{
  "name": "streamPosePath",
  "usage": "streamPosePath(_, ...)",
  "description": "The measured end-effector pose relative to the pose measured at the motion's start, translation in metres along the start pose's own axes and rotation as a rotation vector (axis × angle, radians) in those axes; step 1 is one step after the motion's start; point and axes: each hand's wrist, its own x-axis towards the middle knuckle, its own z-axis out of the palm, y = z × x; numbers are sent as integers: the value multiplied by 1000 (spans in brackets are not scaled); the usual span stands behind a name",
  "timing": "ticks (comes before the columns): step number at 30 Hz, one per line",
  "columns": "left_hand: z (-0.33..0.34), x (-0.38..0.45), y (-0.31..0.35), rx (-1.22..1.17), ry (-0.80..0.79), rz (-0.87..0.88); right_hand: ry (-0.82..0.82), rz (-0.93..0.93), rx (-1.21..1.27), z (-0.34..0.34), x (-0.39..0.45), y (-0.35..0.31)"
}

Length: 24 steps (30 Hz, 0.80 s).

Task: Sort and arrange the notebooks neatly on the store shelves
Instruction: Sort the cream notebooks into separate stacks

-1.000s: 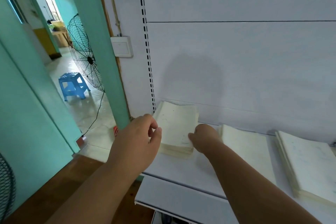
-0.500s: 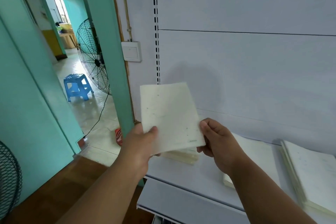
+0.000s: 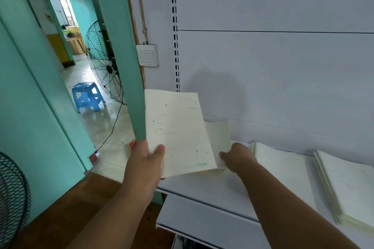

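Observation:
My left hand (image 3: 145,166) grips the lower left corner of a cream notebook (image 3: 178,131) with a faint constellation print and holds it upright, lifted in front of the shelf's left end. Behind it lies the left stack of cream notebooks (image 3: 210,172), mostly hidden. My right hand (image 3: 238,157) reaches to that stack and pinches the corner of its top notebook (image 3: 219,137), which looks tilted up and blurred. A second cream stack (image 3: 283,168) lies flat just right of that hand, and a third (image 3: 348,184) sits at the far right on the white shelf (image 3: 202,190).
A lower white shelf (image 3: 202,218) juts out below. A teal pillar (image 3: 121,46) and a wall switch (image 3: 147,55) border the shelf on the left. Through the doorway stand a large black fan (image 3: 103,62) and a blue stool (image 3: 87,95). Another fan grille (image 3: 12,198) is at bottom left.
Both hands lifted a notebook off the left stack. My right hand has since let go of it and moved down to the stack, while my left hand keeps the notebook raised.

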Motion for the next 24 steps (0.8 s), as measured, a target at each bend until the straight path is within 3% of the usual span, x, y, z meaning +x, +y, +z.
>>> streamPosePath(2, 3, -2, 2, -44, -9, 11, 91, -83, 131, -11, -11, -1)
streamPosePath(4, 8, -6, 7, -92, -27, 37, 113, -164, 469, -24, -33, -1)
streamPosePath(7, 24, -11, 15, -71, -39, 109, -35, -315, 908, -47, -78, 4)
streamPosePath(10, 46, -17, 27, -72, -83, 119, -157, -334, 1074, -69, -107, 20)
streamPosePath(14, 90, -40, 34, -4, -265, 128, -87, -138, 1004, -97, -113, 51)
streamPosePath(18, 142, -76, 31, 134, -378, 204, 190, -70, 803, -126, -114, 99)
streamPosePath(24, 245, -137, 49, 221, -492, 220, 336, 2, 513, -181, -109, 205)
